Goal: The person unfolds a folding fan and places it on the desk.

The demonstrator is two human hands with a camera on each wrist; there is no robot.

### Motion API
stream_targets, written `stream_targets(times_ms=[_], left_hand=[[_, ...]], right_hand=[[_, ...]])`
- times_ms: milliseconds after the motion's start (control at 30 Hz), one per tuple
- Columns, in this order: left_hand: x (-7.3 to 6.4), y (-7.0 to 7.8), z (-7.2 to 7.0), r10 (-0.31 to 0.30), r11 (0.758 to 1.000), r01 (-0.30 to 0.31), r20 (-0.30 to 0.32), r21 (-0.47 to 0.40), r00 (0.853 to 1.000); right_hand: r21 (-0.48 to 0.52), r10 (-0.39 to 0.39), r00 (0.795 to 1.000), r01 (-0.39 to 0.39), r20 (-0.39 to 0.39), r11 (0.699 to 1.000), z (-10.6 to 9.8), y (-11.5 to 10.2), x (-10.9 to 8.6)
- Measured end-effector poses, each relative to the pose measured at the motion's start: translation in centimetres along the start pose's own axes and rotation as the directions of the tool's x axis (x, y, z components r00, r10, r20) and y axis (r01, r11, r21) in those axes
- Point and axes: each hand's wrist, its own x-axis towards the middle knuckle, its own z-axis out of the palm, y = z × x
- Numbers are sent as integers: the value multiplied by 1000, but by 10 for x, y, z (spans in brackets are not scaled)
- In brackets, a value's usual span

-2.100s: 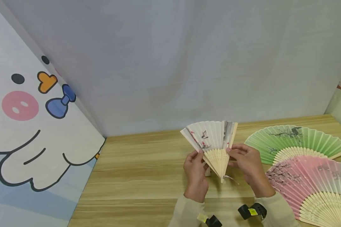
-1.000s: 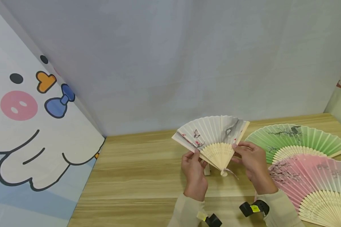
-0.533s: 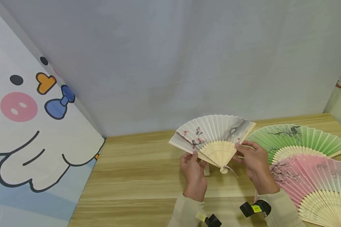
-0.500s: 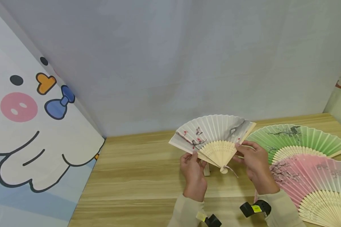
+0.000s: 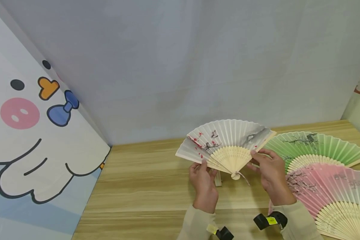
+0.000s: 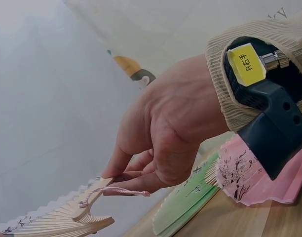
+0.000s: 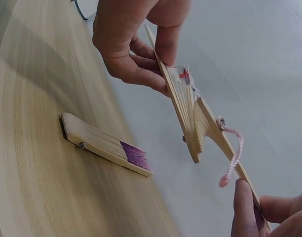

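Note:
A white folding fan [image 5: 228, 136] with red blossoms, birds and pale bamboo ribs is spread wide above the table, its pivot toward me. My left hand [image 5: 203, 185] pinches its left guard stick between thumb and fingers. On the other side, my right hand [image 5: 270, 173] pinches the right guard stick. A thin pink cord [image 7: 235, 153] dangles from the pivot in the right wrist view. Beneath the fan lies a folded fan [image 7: 109, 145] with purple cloth, mostly hidden in the head view.
To the right, an opened green fan [image 5: 321, 146] lies on the wooden table [image 5: 138, 180]. An opened pink fan [image 5: 327, 186] overlaps its near edge, close to my right forearm. A grey curtain [image 5: 213, 66] hangs behind, and a cartoon-printed panel [image 5: 24, 143] stands at left.
The white fan has gone from partly spread to wide, showing more of its blossom print. My right hand has moved right and slightly up, the left a little left; the pivot has risen.

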Motion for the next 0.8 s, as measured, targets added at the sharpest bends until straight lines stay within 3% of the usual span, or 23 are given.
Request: stream_targets(times_ms=[800], left_hand=[[7, 7, -5, -45, 999, 45, -41, -8, 998]], right_hand=[[133, 3, 1000, 0, -18, 991, 6, 2, 0]])
